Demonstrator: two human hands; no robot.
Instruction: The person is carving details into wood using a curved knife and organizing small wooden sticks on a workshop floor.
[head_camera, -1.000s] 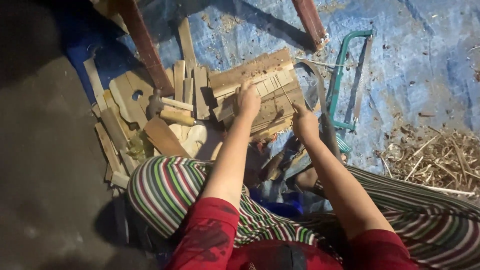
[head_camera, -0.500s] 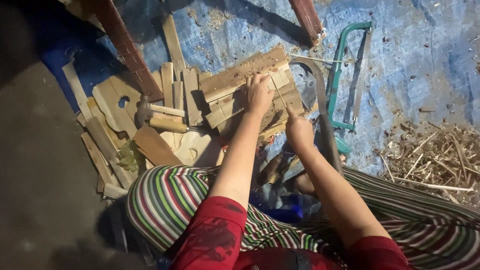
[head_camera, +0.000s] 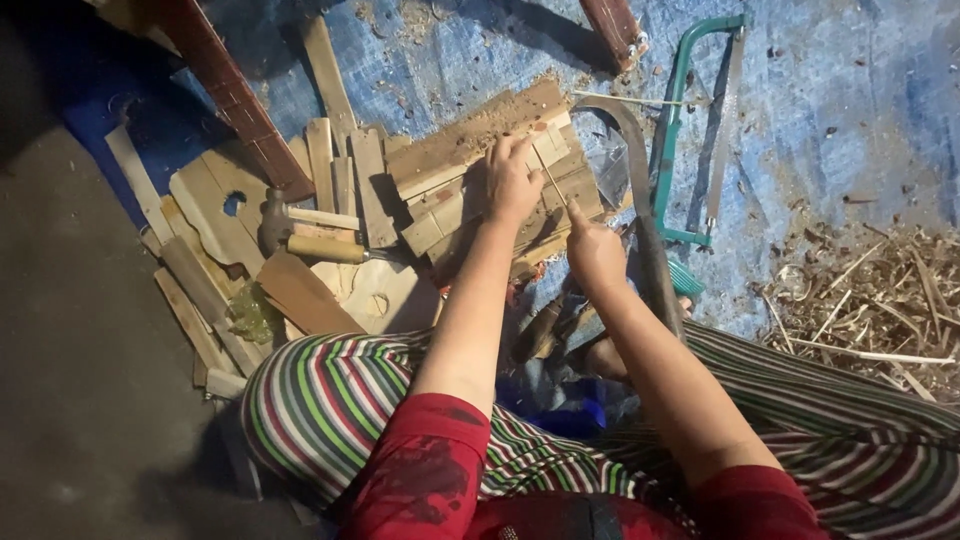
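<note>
Near the middle of the blue tarp (head_camera: 820, 120), the left hand (head_camera: 512, 182) presses, fingers spread, on a stack of wooden slats (head_camera: 470, 190). The right hand (head_camera: 595, 255) pinches a thin stick (head_camera: 552, 180) over them. A green hacksaw (head_camera: 680, 130) lies beside.

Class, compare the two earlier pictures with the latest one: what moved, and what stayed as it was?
Little moved. The left hand stays pressed on the stack of wooden slats. The right hand stays just right of it, still holding a thin stick that crosses the slats. The hammer, the curved blade and the green hacksaw lie where they were on the blue tarp.
</note>
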